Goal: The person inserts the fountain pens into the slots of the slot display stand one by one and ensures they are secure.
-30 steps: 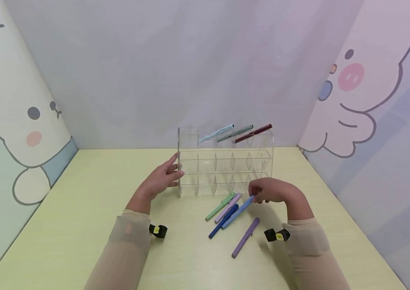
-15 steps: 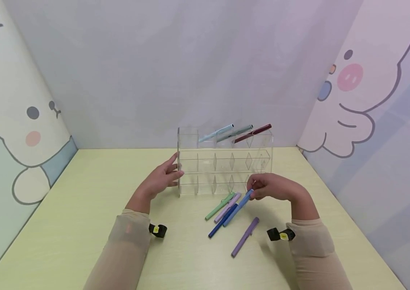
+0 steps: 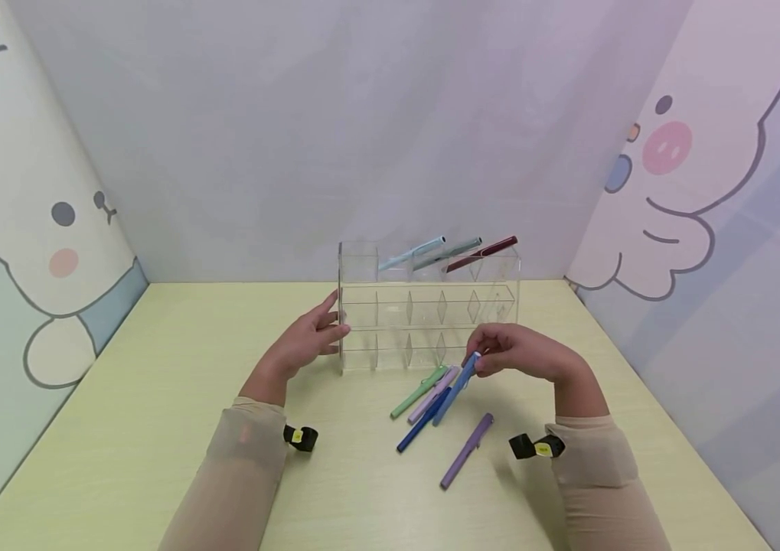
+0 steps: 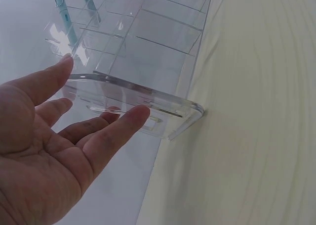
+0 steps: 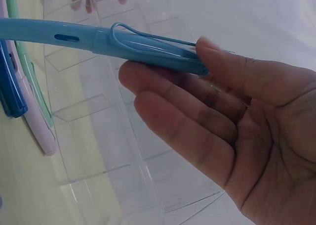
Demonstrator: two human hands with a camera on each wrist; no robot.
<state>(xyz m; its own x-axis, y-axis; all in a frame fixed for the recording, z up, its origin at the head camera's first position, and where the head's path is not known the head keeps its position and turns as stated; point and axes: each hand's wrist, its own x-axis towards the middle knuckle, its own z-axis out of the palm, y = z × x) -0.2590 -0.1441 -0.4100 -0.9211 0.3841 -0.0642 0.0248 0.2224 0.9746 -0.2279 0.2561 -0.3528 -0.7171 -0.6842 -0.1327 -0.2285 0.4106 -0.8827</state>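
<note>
Right of centre in the head view, the right hand (image 3: 520, 353) pinches a light blue pen (image 3: 456, 389) by its capped end, in front of a clear rack (image 3: 393, 310). From the fingertips the pen slants down and left, its far end beside a dark blue pen (image 3: 420, 424) (whether touching, I cannot tell). The left hand (image 3: 298, 342), fingers spread, is at the rack's left end, farther from the pen.

My pale table (image 3: 176, 383) carries a rack (image 3: 393, 301) toward its far edge, nearer the far right corner than the left. Closer to my edge lie a green pen (image 3: 417, 394), a lilac pen (image 3: 433, 396) and a navy pen (image 3: 419, 427), bunched; a purple pen (image 3: 467, 451) lies apart, nearest me.
</note>
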